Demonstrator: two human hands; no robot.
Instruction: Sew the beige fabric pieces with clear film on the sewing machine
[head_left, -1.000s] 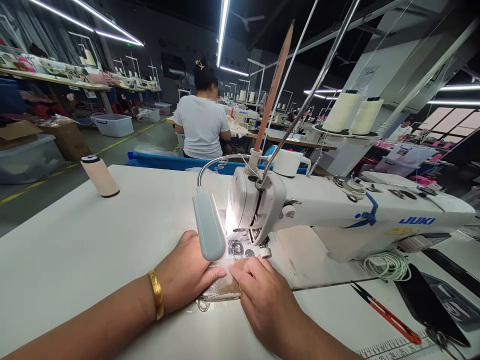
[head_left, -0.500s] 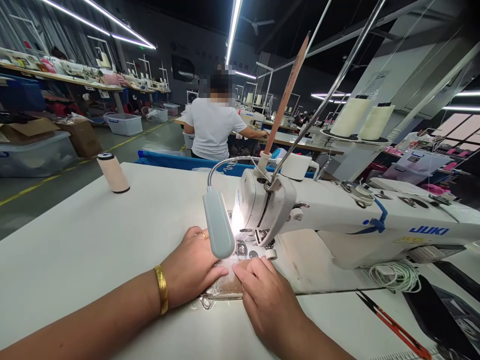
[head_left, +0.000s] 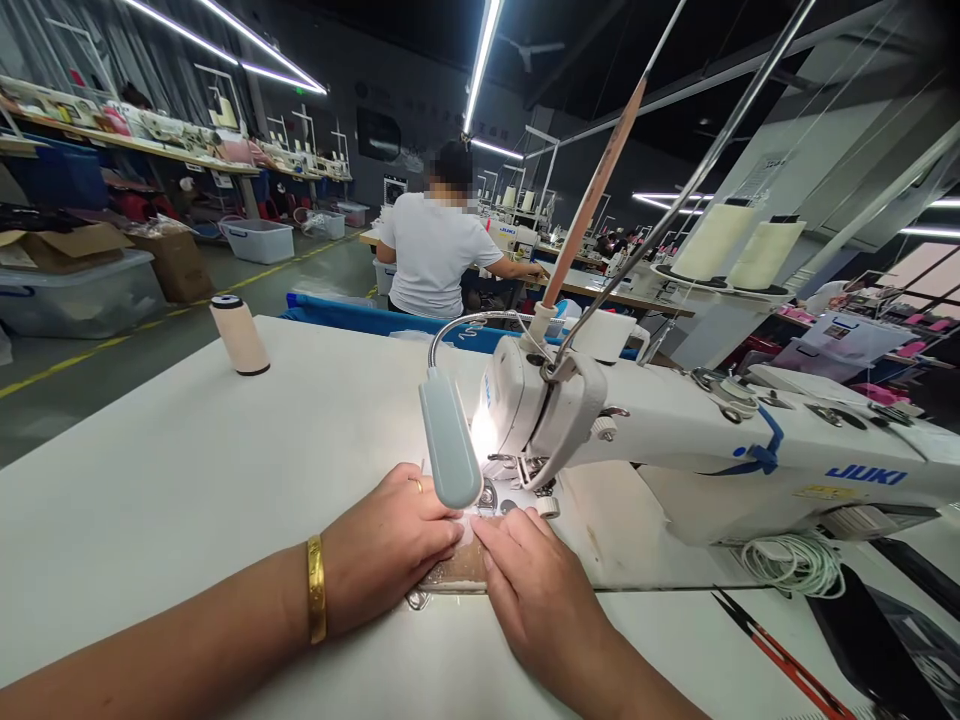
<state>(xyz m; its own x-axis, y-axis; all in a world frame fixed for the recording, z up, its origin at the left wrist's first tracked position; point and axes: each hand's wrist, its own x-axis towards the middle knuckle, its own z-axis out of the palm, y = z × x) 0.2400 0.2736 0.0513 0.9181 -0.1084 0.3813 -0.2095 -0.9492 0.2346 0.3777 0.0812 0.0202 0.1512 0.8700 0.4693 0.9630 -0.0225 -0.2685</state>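
Observation:
My left hand (head_left: 401,525), with a ring and a gold bangle (head_left: 317,590), lies at the near side of the sewing machine (head_left: 540,400), its thumb and fingers pressed together. Facing it, my right hand (head_left: 536,580) has its thumb and index finger closed, the fingertips almost meeting the left thumb. Between them is a thin pale piece of material (head_left: 468,528), mostly covered by fingers and glare. Both hands rest around the brown, plastic-covered plate (head_left: 457,570) before the needle area. A grey-green lamp (head_left: 450,440) hangs over the left fingertips and hides part of the work.
A peach thread cone (head_left: 240,337) stands on the white table (head_left: 187,450) at left. Red-handled tweezers (head_left: 780,650), a coil of pale cord (head_left: 795,563) and a black object (head_left: 855,630) lie at right. Ahead, a person in a white shirt (head_left: 431,250) works at another table.
The whole view has shifted slightly, so most things sit a little farther right. My left fingers have drawn slightly closer around the pale material; my right hand keeps nearly the same pose.

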